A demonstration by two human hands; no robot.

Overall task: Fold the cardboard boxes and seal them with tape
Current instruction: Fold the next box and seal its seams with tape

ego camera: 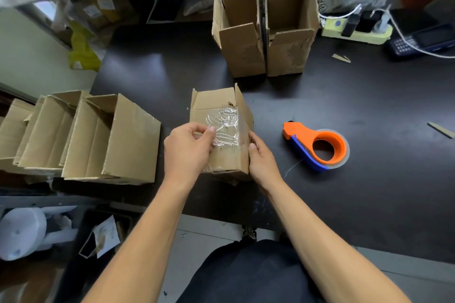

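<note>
A small cardboard box point(221, 106) stands on the dark table in front of me, its upper face covered with wrinkled clear tape point(225, 128). My left hand point(187, 150) rests on the box's left side, its thumb and fingers pinching the edge of the tape. My right hand point(262, 157) grips the box's right near corner. An orange and blue tape dispenser point(320, 147) with a clear roll lies on the table to the right, apart from both hands.
Several open boxes point(98, 135) lie nested on their sides at the left table edge. Two tall open boxes point(266, 27) stand at the back. A power strip point(357, 29), cables and a calculator point(418, 42) sit far right. Cardboard scraps point(440, 129) lie at right.
</note>
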